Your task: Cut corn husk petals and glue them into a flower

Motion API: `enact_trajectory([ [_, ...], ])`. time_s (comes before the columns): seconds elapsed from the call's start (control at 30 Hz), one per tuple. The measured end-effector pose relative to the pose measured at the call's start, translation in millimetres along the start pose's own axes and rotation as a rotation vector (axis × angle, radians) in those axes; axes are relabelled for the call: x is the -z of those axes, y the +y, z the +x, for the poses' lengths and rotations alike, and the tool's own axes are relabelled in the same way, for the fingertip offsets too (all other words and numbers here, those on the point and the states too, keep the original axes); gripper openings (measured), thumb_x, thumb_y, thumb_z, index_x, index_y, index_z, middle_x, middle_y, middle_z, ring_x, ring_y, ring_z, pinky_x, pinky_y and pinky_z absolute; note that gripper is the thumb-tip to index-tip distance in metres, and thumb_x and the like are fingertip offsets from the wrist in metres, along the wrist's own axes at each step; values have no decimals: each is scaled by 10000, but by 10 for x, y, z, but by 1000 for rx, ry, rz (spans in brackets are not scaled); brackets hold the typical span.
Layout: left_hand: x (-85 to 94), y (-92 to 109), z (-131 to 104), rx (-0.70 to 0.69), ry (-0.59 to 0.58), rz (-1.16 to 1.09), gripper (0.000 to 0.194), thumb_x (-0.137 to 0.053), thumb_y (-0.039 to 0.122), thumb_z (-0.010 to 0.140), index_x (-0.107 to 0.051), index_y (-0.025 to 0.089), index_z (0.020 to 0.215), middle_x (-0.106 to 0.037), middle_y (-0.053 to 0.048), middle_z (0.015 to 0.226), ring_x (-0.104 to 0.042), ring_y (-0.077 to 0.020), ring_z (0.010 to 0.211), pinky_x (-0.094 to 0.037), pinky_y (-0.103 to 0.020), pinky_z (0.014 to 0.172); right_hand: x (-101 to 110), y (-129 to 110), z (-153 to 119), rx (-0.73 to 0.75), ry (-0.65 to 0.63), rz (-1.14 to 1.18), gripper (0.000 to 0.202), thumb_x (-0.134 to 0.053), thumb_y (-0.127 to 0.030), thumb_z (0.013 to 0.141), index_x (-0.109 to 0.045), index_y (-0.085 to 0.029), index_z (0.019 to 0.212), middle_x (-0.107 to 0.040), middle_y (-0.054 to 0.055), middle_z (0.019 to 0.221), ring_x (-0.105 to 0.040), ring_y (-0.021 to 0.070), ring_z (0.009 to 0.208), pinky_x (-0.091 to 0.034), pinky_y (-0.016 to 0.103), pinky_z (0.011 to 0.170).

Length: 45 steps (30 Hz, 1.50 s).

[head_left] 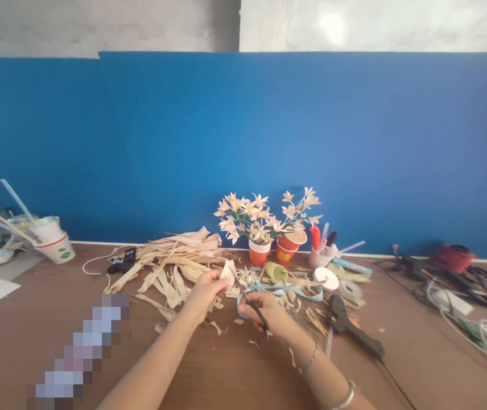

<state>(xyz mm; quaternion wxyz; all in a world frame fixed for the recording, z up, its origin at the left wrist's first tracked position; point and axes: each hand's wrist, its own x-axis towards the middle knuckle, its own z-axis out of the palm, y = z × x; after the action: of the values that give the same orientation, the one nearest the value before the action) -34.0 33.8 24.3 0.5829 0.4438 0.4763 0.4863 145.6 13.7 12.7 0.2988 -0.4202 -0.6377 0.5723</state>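
Note:
Between the fingertips of my left hand [206, 290] is a small pale piece of dried husk [228, 270], held upright. My right hand [264, 313] grips a pair of scissors [252, 305] with dark handles, and their blades point up and left against the edge of the piece. Whether the blades are closed on it I cannot make out. Small pale cuttings [217, 327] are scattered on the brown table below my hands. Behind them stand paper cups [259, 254] with pale artificial flowers [252, 213] on green stems.
Dried husks [184, 256] are heaped left of centre. A glue gun [350, 330] with its cord lies to the right, near a white roll [326, 279]. Tangled cables [452, 302] cover the far right. A white cup [58, 247] with sticks stands left; a blue panel [243, 136] borders the back.

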Motion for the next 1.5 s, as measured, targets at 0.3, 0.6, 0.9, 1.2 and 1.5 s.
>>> enact_trajectory([
  [0.3,0,6,-7,8,-3,-25,186,-686,296,624,-575,149,604,-498,46,512,-400,-72,490,-284,-194,489,28,5,-5,10,-24,-18,405,-694,-546,690,-572,-161,660,-427,-69,441,-352,56,353,-266,177,352],
  [0.6,-10,12,-3,19,27,-32,196,-701,304,600,-618,143,675,-584,18,587,-499,-96,550,-355,-209,549,28,-81,-21,-63,15,-20,414,-726,-546,637,-588,-159,686,-463,-68,424,-407,69,361,-302,179,361],
  [0.9,-94,33,-59,-55,100,49,176,-670,323,616,-610,160,642,-599,15,579,-512,-115,552,-384,-226,557,1,-43,-32,-45,-40,-48,431,-676,-559,675,-607,-141,756,-517,-52,474,-466,69,394,-318,161,371],
  [1.2,-126,14,-63,-10,80,-78,191,-714,309,581,-613,154,629,-630,-3,630,-572,-127,628,-428,-239,654,0,-60,-36,-22,-35,-39,422,-671,-554,683,-604,-142,745,-481,-66,461,-425,58,385,-319,163,376],
  [1.5,-135,6,-66,41,86,-194,230,-770,291,553,-636,139,662,-640,-10,666,-579,-120,649,-437,-237,666,5,-92,-45,-27,-33,-55,424,-665,-568,681,-603,-151,722,-453,-76,427,-399,59,372,-303,170,376],
])
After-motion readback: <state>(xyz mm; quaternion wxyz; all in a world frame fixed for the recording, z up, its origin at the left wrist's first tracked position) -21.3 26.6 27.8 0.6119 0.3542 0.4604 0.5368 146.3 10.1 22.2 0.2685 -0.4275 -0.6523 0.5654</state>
